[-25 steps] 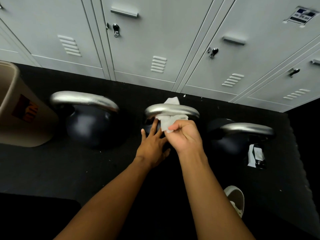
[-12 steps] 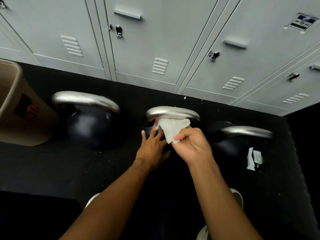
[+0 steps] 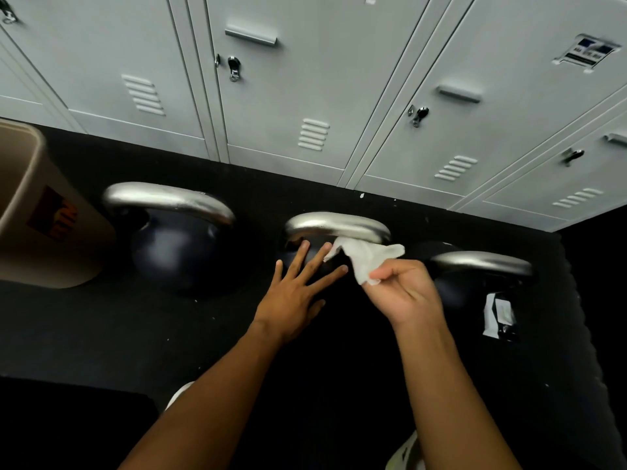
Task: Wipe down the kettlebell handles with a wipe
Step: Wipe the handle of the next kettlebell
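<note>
Three dark kettlebells with silver handles stand in a row on the black floor. My left hand [image 3: 294, 294] lies flat with spread fingers on the body of the middle kettlebell, just below its handle [image 3: 336, 226]. My right hand [image 3: 403, 289] pinches a crumpled white wipe [image 3: 364, 256], which hangs off the handle's right underside. The left kettlebell [image 3: 169, 247] has a larger handle [image 3: 168, 200]. The right kettlebell's handle [image 3: 481, 262] lies just right of my right hand.
Grey lockers [image 3: 305, 96] line the wall behind the kettlebells. A beige bin [image 3: 40, 212] stands at the far left. A white and black label or wrapper [image 3: 498, 315] lies by the right kettlebell. White shoes [image 3: 405, 452] show at the bottom edge.
My right hand has pulled the wipe off the top of the middle handle and drawn it down and to the right. My left hand's fingers have spread wider on the kettlebell body.
</note>
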A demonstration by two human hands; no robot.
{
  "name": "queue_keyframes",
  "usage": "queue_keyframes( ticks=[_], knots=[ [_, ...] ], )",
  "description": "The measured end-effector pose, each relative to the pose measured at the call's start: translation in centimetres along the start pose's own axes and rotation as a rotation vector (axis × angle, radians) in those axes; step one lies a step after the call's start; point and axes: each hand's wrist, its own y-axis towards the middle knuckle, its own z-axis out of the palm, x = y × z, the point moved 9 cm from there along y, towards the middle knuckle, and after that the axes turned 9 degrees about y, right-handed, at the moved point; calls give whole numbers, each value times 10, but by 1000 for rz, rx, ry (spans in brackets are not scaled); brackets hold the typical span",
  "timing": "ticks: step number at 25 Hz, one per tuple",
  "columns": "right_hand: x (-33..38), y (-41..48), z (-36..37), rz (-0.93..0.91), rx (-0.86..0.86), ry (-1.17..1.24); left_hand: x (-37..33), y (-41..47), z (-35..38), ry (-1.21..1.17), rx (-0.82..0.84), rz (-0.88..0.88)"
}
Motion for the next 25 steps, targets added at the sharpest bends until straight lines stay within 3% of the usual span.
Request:
queue_keyframes(
  ticks=[2,7,10,13,18,20,22,25],
  knots=[
    [-1,10,2,31,25,24,2,-3,1,2,-5,14],
    [-7,4,11,-96,9,-64,4,-6,6,-5,-1,16],
    [3,-8,-6,-1,-51,-112,3,-4,4,-4,-14,13],
    [-1,4,-12,42,-112,-64,2,-5,3,2,-35,17],
    [-11,4,12,-43,18,-39,5,-4,8,-2,-54,9],
    [0,1,2,-32,13,-78,3,-7,7,-10,-57,9],
    [2,8,-2,23,48,31,5,-12,6,-15,-74,-7],
    [-13,7,6,13,-25,72,7,-13,11,-35,-110,-4]
  ],
)
